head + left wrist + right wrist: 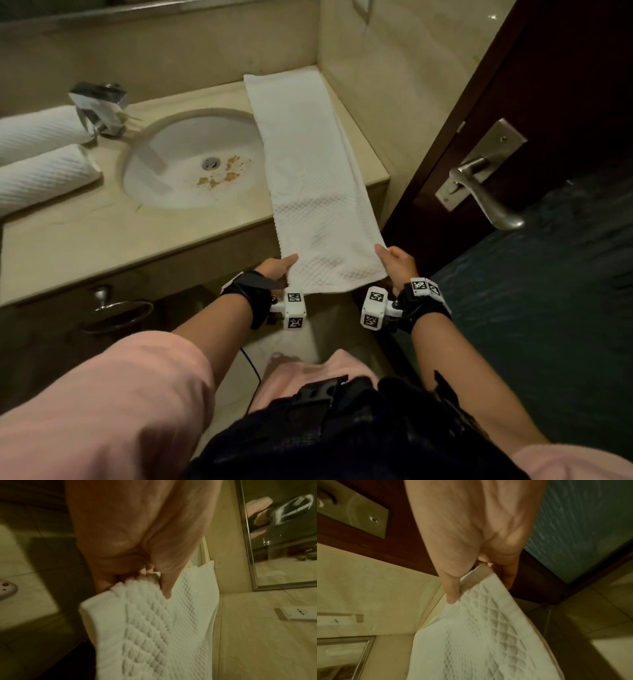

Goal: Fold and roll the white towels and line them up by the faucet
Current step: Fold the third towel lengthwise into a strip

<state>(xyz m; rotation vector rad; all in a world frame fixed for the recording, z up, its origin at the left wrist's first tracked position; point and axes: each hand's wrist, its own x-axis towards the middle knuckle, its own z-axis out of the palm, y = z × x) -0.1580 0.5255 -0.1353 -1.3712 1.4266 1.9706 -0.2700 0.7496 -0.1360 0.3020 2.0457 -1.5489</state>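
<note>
A long white waffle towel, folded into a narrow strip, lies along the right side of the beige counter and hangs past its front edge. My left hand pinches the near left corner, thumb on top of the towel. My right hand pinches the near right corner of the towel. Two rolled white towels lie side by side at the far left, next to the chrome faucet.
The round white sink, with brown specks near its drain, sits between the rolls and the flat towel. A dark wooden door with a metal lever handle stands close on the right. A mirror hangs above the counter.
</note>
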